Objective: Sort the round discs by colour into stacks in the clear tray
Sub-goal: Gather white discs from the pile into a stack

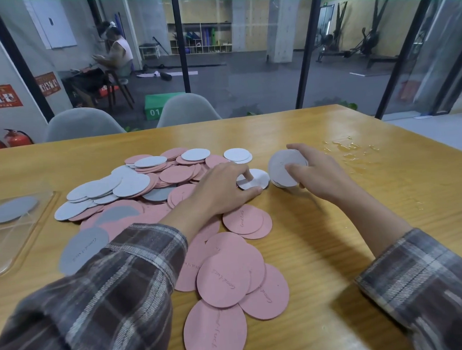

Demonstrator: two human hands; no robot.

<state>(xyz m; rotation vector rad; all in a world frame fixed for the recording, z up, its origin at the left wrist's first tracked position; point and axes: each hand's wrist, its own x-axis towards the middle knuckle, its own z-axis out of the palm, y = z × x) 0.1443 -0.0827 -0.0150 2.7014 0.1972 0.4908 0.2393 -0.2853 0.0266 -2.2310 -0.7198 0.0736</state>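
Observation:
A heap of pink discs [224, 281], white discs [131, 184] and grey discs [82, 250] covers the middle of the wooden table [333, 249]. My left hand [222, 188] pinches a single white disc [259, 180] that lies on the table, a finger on top and the thumb at its near edge. Just to the right, my right hand [317, 171] holds a small stack of white discs [286, 168] upright on edge. The clear tray [21, 237] lies at the far left with one grey disc [13, 209] in it.
A water spill [350, 148] glistens on the table at the back right. Two grey chairs [187, 110] stand behind the far edge. A glass wall lies beyond, with a seated person far off. Two more white discs [237, 154] lie behind my left hand.

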